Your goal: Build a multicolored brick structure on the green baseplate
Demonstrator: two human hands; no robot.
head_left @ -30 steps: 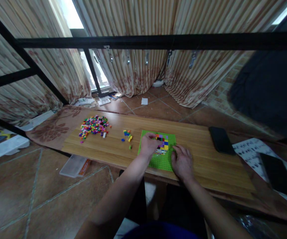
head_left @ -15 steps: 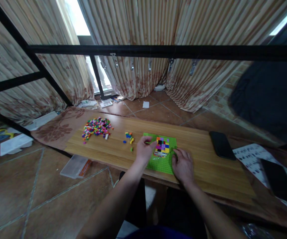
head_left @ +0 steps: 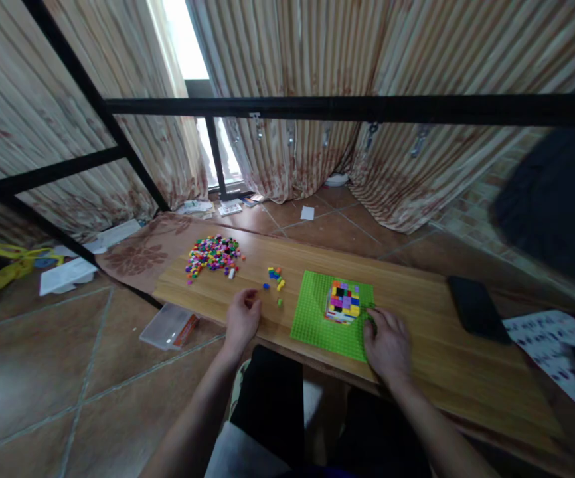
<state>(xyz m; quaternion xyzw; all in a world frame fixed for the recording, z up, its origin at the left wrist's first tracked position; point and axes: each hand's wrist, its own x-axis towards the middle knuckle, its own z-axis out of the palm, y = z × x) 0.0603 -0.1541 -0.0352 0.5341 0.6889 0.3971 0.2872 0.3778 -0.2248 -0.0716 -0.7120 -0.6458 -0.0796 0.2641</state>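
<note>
A green baseplate point(head_left: 317, 325) lies on the wooden board point(head_left: 437, 358) with a multicoloured block of small bricks point(head_left: 344, 301) built on it. My right hand point(head_left: 388, 345) rests at the plate's right front corner, fingers curled against its edge. My left hand point(head_left: 244, 317) sits on the board to the left of the plate, fingers loosely curled; I cannot see anything in it. A few loose bricks point(head_left: 275, 275) lie just beyond it. Further left is a heap of several coloured bricks point(head_left: 212, 253).
A black phone point(head_left: 474, 309) lies on the board's right end, beside a printed sheet point(head_left: 546, 335). A black metal frame point(head_left: 317, 109) crosses above. A clear plastic box point(head_left: 166, 325) and papers lie on the tiled floor. Striped curtains hang behind.
My left hand has left the baseplate and moved left onto the bare board. The right hand stays at the plate's right corner. The view has shifted left.
</note>
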